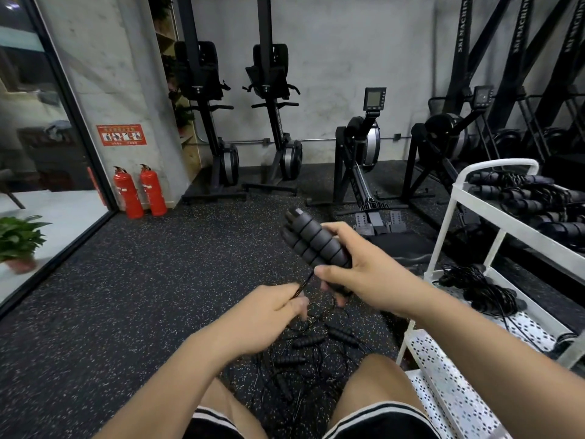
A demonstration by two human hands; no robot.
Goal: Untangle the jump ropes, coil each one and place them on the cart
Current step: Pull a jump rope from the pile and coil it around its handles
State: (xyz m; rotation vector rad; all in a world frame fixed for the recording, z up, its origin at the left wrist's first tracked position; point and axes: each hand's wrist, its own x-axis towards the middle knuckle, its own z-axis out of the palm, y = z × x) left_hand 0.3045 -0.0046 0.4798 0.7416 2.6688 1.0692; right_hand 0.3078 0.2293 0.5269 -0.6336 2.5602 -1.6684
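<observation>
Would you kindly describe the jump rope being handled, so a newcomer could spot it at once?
Find the white cart on the right; just left of it the right hand grips two black ribbed handles side by side, and the left hand pinches their thin cord. Unlike the tangled ropes on the floor below and those on the cart, it alone is lifted.

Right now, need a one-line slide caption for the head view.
Right hand grips two black rope handles, left hand pinches cord; tangled ropes on floor, coiled ropes on white cart.

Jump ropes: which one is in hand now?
The one whose paired handles the right hand grips, cord pinched by the left hand; others lie on floor or cart.
</observation>
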